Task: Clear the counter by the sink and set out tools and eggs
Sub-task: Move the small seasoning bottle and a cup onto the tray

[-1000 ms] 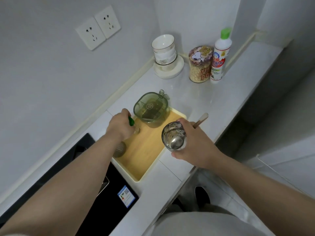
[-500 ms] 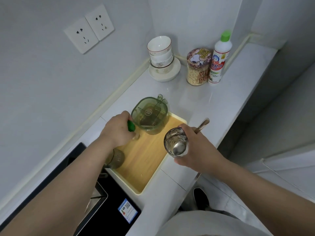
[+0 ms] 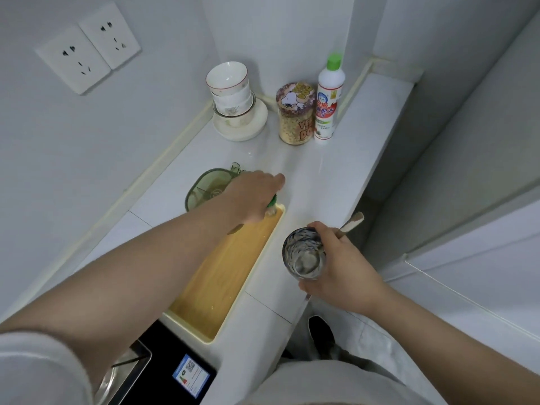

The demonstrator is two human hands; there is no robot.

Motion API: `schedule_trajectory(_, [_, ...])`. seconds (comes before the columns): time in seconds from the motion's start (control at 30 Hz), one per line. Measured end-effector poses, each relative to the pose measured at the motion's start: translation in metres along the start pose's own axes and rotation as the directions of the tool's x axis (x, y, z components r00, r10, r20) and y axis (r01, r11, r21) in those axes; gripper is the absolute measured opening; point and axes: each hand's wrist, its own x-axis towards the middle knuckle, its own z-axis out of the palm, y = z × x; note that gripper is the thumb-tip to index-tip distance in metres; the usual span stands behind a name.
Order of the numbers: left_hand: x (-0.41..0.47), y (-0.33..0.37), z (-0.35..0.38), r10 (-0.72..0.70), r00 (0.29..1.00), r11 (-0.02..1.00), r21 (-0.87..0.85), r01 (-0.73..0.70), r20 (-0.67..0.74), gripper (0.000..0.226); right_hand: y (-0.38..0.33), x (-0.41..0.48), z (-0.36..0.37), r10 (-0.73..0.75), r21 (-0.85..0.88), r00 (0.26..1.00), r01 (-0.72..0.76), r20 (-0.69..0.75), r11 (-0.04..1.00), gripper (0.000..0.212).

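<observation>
Head view: my left hand (image 3: 251,197) fingers curled under palm, mostly hidden, gripping green-handled tool (image 3: 272,201), kind unclear. Hand covers part of green container (image 3: 204,188) by far end of wooden tray (image 3: 230,276). My right hand (image 3: 340,271) wraps steel cup (image 3: 304,258) near counter (image 3: 315,176) front edge, wooden-handled utensil (image 3: 352,223) held alongside, its head hidden

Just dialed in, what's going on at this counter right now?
A person works at the white counter. Their left hand grips a green-handled tool over the far end of the wooden tray, beside the green container. Their right hand holds a steel cup and a wooden-handled utensil near the front edge. Stacked bowls, a jar and a bottle stand at the back.
</observation>
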Motion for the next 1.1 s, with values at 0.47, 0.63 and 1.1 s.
schedule_trajectory(0.47, [0.008, -0.007, 0.017, -0.054, 0.996, 0.995, 0.09, 0.048, 0.066, 0.065, 0.004, -0.021, -0.006, 0.014, 0.018, 0.999, -0.013, -0.029, 1.0, 0.097])
schedule_trajectory(0.63, [-0.042, -0.006, -0.003, -0.196, 0.946, 0.961, -0.241, 0.133, -0.26, 0.072, -0.012, -0.013, -0.006, -0.033, -0.004, 0.999, 0.033, 0.031, 0.999, 0.099])
schedule_trajectory(1.1, [-0.272, -0.025, 0.064, -0.996, 0.048, -0.056, -0.937, 0.346, 0.078, 0.022, -0.095, 0.043, 0.12, -0.302, -0.093, 0.879, 0.358, 0.37, 0.929, 0.098])
